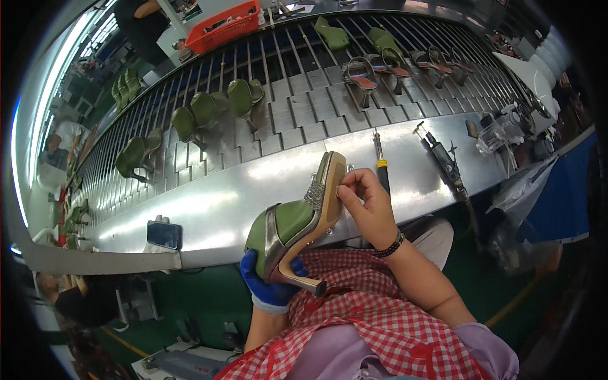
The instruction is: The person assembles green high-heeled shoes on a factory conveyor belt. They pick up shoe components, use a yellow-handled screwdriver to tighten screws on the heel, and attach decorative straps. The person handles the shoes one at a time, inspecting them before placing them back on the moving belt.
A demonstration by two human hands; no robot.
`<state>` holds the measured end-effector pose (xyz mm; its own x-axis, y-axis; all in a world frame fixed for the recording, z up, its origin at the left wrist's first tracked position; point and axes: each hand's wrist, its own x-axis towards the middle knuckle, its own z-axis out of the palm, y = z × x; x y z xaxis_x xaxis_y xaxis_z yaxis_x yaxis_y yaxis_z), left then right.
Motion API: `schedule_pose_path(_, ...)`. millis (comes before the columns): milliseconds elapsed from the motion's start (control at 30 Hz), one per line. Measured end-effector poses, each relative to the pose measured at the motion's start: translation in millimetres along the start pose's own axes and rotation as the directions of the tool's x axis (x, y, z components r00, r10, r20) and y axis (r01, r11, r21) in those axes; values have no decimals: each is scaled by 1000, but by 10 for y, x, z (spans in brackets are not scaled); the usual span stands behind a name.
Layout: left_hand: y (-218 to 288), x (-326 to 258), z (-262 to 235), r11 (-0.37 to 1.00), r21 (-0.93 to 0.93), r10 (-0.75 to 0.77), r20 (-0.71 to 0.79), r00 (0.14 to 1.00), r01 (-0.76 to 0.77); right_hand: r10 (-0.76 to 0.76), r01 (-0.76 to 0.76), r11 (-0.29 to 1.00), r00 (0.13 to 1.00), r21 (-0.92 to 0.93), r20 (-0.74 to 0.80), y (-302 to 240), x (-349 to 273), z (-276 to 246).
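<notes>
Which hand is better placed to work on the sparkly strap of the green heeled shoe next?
Right. The right hand is bare, its fingers already beside the strap. The gloved left hand grips the shoe from beneath, near the heel.

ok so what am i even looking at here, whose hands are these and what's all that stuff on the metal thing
This is one picture from a wide fisheye camera worn on a person's head, looking down at their own two hands, so straight edges bend near the rim. The left hand, in a blue glove, grips the heel end of a green high-heeled sandal with a tan sole. The bare right hand pinches the sole edge by the sparkly strap. In front runs a shiny metal workbench with a dark phone, a yellow-collared hand tool and a black powered tool on it. Behind it, a slatted conveyor carries more green shoes.
</notes>
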<state>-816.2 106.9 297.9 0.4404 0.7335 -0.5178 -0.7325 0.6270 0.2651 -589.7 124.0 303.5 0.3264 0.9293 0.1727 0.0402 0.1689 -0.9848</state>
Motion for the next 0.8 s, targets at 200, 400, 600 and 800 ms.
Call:
schedule_pose_path(200,44,41,-168,1000,13,-6,48,999,5,-59,48,992,994,118,91,-22,-36,-1)
schedule_pose_path(400,117,37,-246,997,70,29,38,999,-32,164,-163,948,986,273,17,-18,2,18)
schedule_pose_path(600,300,102,-209,893,235,356,154,922,-384,236,-243,967,968,83,81,109,-232,118)
schedule_pose_path(800,344,129,250,-451,747,323,647,691,-489,437,-701,597,692,391,574,236,-534,424)
